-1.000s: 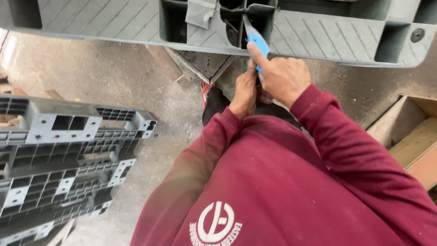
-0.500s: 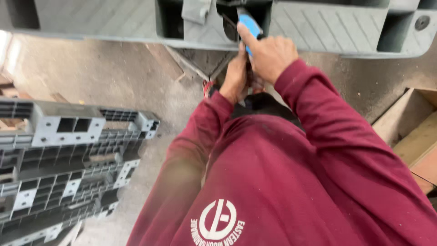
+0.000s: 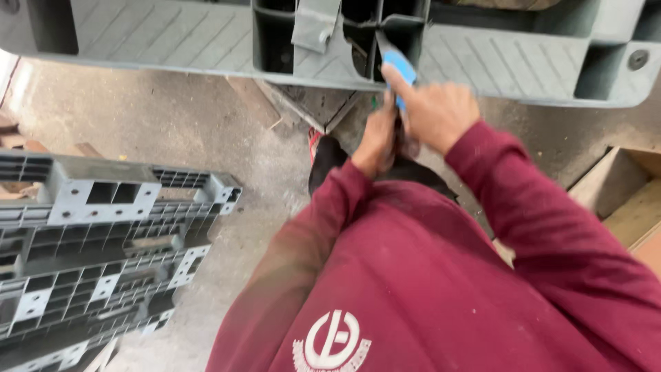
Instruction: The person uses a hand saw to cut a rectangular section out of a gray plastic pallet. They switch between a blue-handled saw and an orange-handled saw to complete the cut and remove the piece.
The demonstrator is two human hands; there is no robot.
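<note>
Right hand (image 3: 437,110) fingers wrapped round blue-handled knife (image 3: 399,69), blade into far grey pallet (image 3: 516,69) cavity; left hand (image 3: 377,138) curled beneath, bracing, contents unclear.

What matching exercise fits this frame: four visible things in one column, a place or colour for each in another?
Things:
1. blue-handled tool
2. grey plastic pallet being worked on
3. stacked pallets
4. wooden box

Descriptions:
A. lying on the floor at lower left
B. at the right edge, pale timber
C. gripped in the right hand, tip in a pallet opening
D. spanning the top of the view

Pairs: 1-C, 2-D, 3-A, 4-B.

The left hand sits just below the tool; blur hides what it grips.
</note>
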